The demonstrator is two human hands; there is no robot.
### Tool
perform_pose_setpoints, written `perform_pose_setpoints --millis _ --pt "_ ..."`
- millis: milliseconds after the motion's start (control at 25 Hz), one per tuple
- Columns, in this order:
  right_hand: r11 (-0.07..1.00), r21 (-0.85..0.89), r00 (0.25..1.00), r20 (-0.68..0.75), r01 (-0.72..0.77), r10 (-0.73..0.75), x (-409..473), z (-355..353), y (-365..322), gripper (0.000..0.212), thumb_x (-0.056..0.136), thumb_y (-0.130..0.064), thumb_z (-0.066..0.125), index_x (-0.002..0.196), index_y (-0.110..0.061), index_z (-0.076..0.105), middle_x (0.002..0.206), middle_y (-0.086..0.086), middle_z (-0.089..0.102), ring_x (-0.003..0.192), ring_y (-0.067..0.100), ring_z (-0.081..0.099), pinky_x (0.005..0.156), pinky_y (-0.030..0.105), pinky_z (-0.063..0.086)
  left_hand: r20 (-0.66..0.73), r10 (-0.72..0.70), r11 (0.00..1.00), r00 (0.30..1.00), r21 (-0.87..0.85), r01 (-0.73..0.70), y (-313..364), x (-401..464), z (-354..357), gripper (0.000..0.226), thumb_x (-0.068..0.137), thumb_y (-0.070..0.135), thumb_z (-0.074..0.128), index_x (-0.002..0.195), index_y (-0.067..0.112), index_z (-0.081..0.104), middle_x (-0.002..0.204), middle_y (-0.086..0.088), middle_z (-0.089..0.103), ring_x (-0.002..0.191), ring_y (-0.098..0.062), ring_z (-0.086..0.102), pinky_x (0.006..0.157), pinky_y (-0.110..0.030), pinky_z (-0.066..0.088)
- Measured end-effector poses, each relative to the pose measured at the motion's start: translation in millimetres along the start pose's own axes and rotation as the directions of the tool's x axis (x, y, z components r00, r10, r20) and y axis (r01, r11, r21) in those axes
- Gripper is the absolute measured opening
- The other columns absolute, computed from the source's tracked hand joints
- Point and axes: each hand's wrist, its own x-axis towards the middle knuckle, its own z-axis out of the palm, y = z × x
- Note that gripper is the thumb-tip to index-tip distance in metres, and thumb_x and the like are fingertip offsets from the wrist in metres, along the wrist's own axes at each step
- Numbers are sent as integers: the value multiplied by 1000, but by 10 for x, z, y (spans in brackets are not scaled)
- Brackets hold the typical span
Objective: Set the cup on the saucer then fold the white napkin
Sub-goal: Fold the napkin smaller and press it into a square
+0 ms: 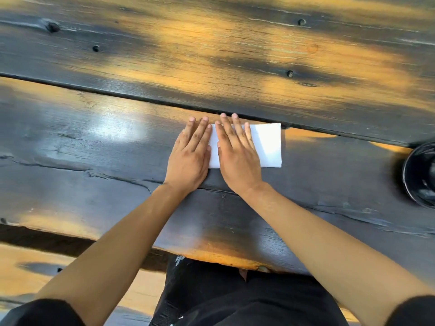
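Both hands lie flat, fingers straight: the left hand (190, 154) and right hand (236, 153) press a folded white napkin (267, 144) onto a dark, weathered plank table (235, 55) streaked with orange light, a black saucer (419, 175) at far right.

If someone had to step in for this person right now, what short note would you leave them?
Left hand: flat, fingers straight, pressing the left end of the white napkin.
Right hand: flat, pressing the napkin's middle.
Napkin: lies as a folded rectangle on the dark wooden table, by the plank gap.
A dark round dish sits at the right edge, cut off by the frame; the cup cannot be made out.
Left: finish any further fold and check the cup.
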Motion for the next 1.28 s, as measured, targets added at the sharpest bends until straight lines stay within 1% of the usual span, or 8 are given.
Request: perform_pose_setpoints --millis 200,400,520,680,800,920,1080,1280 --pt "986 -168 994 110 0 18 3 142 53 61 110 -36 24 163 -6 18 172 12 14 160 30 10 129 49 14 18 -89 993 996 84 87 40 -52 112 52 108 21 40 157 4 35 166 -11 30 155 -35 23 125 -52 25" --pt "971 -235 987 160 50 -12 -78 42 345 73 108 -53 20 164 -8 9 173 9 5 160 26 5 130 46 11 56 -75 992 996 108 68 24 -57 107 57 108 28 19 158 4 31 168 -12 26 156 -36 19 126 -52 21" --pt "967 -250 984 176 41 4 -172 -92 628 74 107 -54 24 164 -7 11 173 10 7 160 26 7 130 46 12 42 -69 990 997 124 63 27 -57 120 55 107 20 29 159 4 29 168 -12 25 157 -36 18 126 -53 21" --pt "969 -246 978 197 -15 65 -268 -206 877 72 108 -50 23 164 -6 10 173 10 6 160 27 6 130 48 12 49 -78 989 996 132 71 38 -49 105 55 106 20 30 159 5 28 169 -10 23 157 -35 17 127 -52 19" --pt "964 -246 973 178 -101 147 -301 -264 878 70 108 -46 20 163 -3 12 173 13 7 160 29 6 129 53 10 64 -83 987 995 142 73 34 -50 101 56 107 23 28 160 6 26 170 -10 22 158 -34 16 127 -51 17" --pt "964 -175 969 110 -201 222 -214 -306 645 66 108 -40 21 161 -1 18 171 16 12 160 32 8 129 55 7 79 -87 984 993 160 73 53 -40 94 57 107 24 29 160 6 24 170 -9 20 158 -35 15 127 -51 18" --pt "993 -86 993 89 -75 82 52 -44 133 63 108 -36 24 161 -2 23 171 14 16 159 32 10 129 52 10 79 -90 986 993 149 78 46 -41 94 57 106 23 31 160 6 26 170 -9 21 158 -34 16 127 -51 19" --pt "976 -218 993 116 -9 35 34 60 306 68 109 -47 25 163 -7 15 172 10 12 160 28 9 130 49 12 71 -81 988 994 136 71 38 -54 96 56 107 23 32 160 5 26 170 -10 21 158 -33 16 127 -50 18"
